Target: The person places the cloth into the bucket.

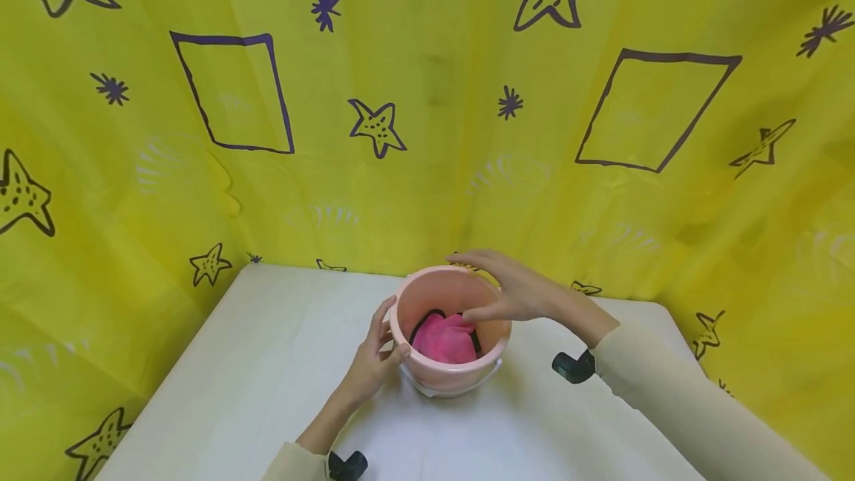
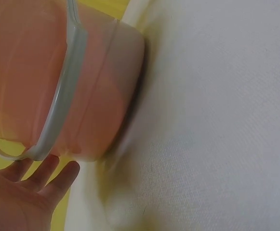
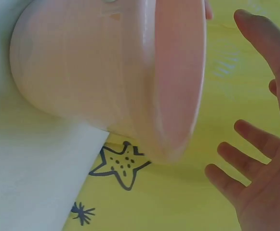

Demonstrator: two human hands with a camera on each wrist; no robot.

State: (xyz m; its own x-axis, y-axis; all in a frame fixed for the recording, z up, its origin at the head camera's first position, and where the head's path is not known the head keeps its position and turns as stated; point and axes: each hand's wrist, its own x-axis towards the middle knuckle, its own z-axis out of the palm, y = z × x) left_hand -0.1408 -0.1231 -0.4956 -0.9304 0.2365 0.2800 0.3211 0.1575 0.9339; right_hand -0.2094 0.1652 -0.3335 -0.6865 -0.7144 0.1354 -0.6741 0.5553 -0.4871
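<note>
A pale pink bucket (image 1: 450,373) stands upright on the white table. Inside it lies a bright pink cloth item (image 1: 446,340) with black edging; its exact kind is unclear. My left hand (image 1: 375,362) holds the bucket's left side near the rim, thumb toward the front. In the left wrist view, fingertips (image 2: 65,175) of that hand meet the bucket wall by the pale handle (image 2: 62,96). Above the bucket's right rim hovers my right hand (image 1: 510,288), fingers spread and thumb apart, holding nothing. The right wrist view shows this hand (image 3: 265,178) apart from the rim.
The white table (image 1: 267,362) reaches back to a yellow curtain (image 1: 427,199) printed with dark stars and frames, which hangs behind and along both sides. Dark wrist-worn devices (image 1: 574,367) show beside both sleeves.
</note>
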